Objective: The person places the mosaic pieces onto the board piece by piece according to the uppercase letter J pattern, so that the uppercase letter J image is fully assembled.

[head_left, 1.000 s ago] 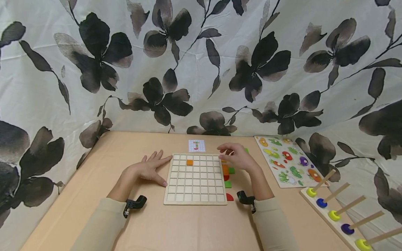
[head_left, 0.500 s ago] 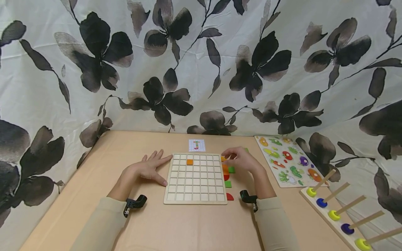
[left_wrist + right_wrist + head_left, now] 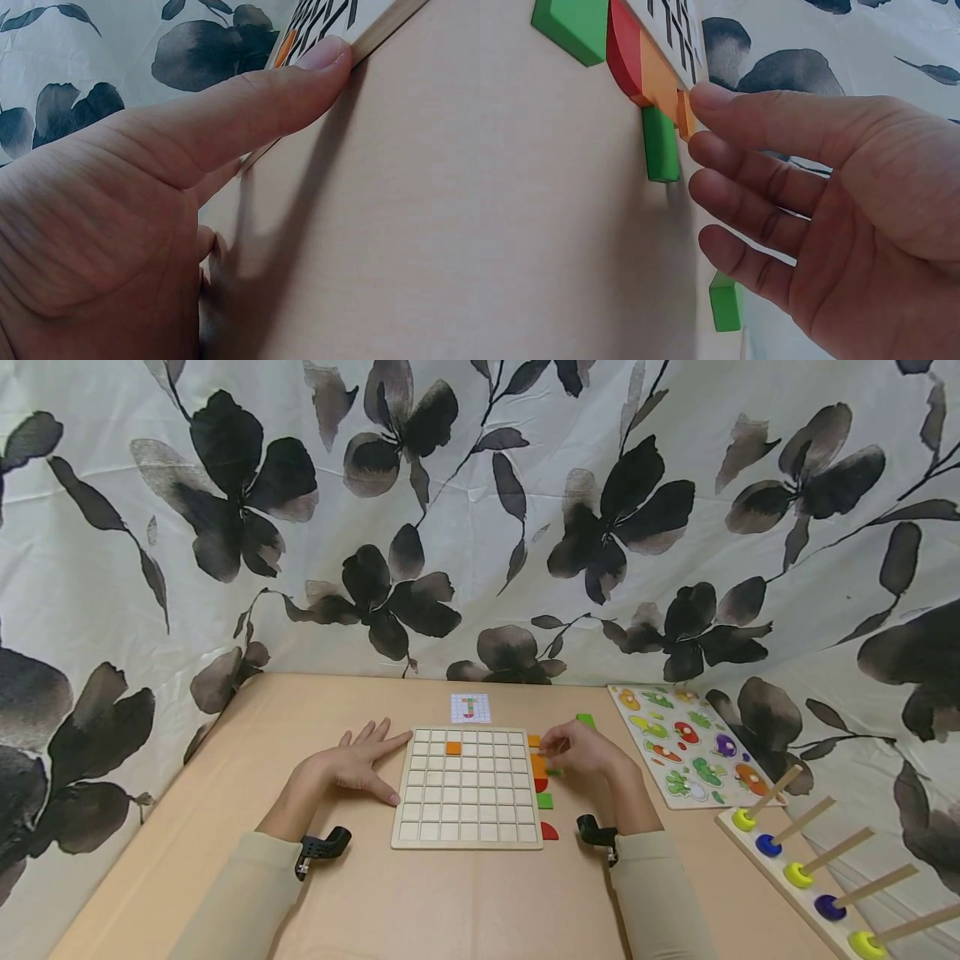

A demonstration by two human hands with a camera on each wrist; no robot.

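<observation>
Board point(image 3: 468, 789) lies flat, left hand point(image 3: 352, 766) spread against its left edge, probably steadying it. Right hand point(image 3: 585, 752) is just past the right edge, fingers bent beside the blocks point(image 3: 545, 801), probably sitting there for easy reach; can't tell if it's pinching one.

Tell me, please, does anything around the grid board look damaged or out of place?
Nothing looks damaged. Mildly odd: one green block, beyond the right hand, lies farther from the grid board than the other visible pieces.

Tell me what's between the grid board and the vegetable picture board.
The head view shows the right hand, orange blocks, red blocks and green blocks there.
</observation>
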